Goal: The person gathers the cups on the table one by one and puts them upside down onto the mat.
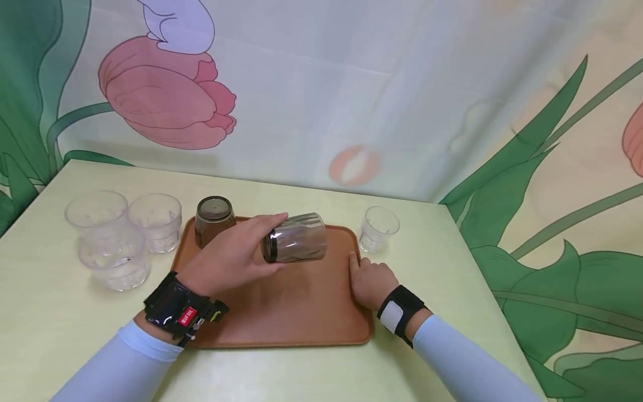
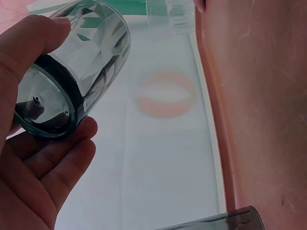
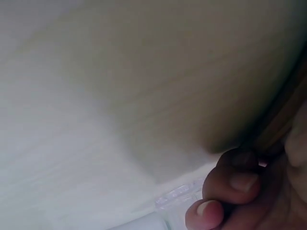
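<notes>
The tabletop [image 1: 281, 374] runs along the near side, with a brown tray [image 1: 301, 307] lying flat on it; the right hand [image 1: 373, 282] is at the tray's right rim, index finger along the edge and the other fingers curled, apparently gripping it; a firm, level hold here should stop the tray from sliding.

The left hand [image 1: 233, 257] holds a smoked glass [image 1: 298, 237] above the tray; the glass lies almost on its side, dark base toward the palm, open mouth pointing right; in the left wrist view the thumb lies on the wall and the fingers sit under the base; this grip leaves the rim untouched, but smooth glass may slip, so apply even pressure between thumb and fingers and turn the wrist slowly; bring the glass square to the tray before contact, since a tilted edge could knock or roll.

Three clear tumblers [image 1: 113, 265] stand grouped on the left, apart from the tray; an upturned dark glass [image 1: 213, 215] stands at the tray's far left corner, so allow clearance for the forearm; a clear cup [image 1: 379, 229] stands just beside the far right edge, so avoid pushing the tray that way; a printed cloth [image 1: 321, 111] hangs behind.
</notes>
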`<state>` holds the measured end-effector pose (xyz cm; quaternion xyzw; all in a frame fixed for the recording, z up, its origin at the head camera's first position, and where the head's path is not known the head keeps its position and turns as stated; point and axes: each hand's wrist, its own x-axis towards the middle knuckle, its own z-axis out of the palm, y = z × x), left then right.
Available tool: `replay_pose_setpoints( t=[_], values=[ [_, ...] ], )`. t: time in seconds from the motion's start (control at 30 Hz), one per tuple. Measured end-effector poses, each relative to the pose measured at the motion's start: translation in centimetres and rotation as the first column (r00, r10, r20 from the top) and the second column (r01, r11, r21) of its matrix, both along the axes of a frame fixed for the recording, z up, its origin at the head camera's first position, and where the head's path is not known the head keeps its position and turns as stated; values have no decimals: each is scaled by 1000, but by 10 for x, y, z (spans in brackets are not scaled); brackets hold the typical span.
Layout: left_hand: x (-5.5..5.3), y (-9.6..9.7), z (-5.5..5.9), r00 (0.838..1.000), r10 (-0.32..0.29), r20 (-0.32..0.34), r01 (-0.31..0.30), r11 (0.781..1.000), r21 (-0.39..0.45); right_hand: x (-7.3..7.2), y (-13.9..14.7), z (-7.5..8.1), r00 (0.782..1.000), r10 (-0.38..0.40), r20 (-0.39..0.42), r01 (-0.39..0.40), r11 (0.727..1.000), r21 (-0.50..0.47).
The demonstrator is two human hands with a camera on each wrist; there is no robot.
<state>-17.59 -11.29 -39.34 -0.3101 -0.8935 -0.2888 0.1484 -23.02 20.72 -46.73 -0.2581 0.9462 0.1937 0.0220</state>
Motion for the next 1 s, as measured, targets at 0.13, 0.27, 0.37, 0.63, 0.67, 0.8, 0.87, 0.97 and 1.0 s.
replay_pose_setpoints(
  t=[0.13,0.27,0.37,0.63,0.67,0.8,0.87,0.97,1.0],
  values=[
    [-1,0,1,1000,16,-20,-16,1000,13,2,1,0,999,22,-49,-23,1000,-13],
    [-1,0,2,1000,13,-23,-13,1000,17,3,1,1,998,13,-57,-15,1000,-22],
    [-1,1,2,1000,10,-24,-9,1000,15,3,2,-1,999,5,-49,-6,999,-33],
    [-1,4,3,1000,-1,-19,1,1000,20,2,4,-1,997,-76,25,78,996,-53],
    [0,4,4,1000,-1,-16,1,1000,20,1,3,-1,995,-91,40,93,994,-51],
    [1,4,4,1000,-1,-15,1,1000,18,2,1,-1,989,-129,75,133,990,-44],
    [2,4,4,1000,-2,-13,2,1000,17,3,0,-1,987,-138,77,141,989,-38],
    [1,5,4,1000,0,-15,0,1000,12,4,0,-1,987,-147,71,150,988,-39],
    [1,5,4,1000,0,-15,0,1000,12,5,0,-1,986,-149,69,152,987,-44]
  ],
)
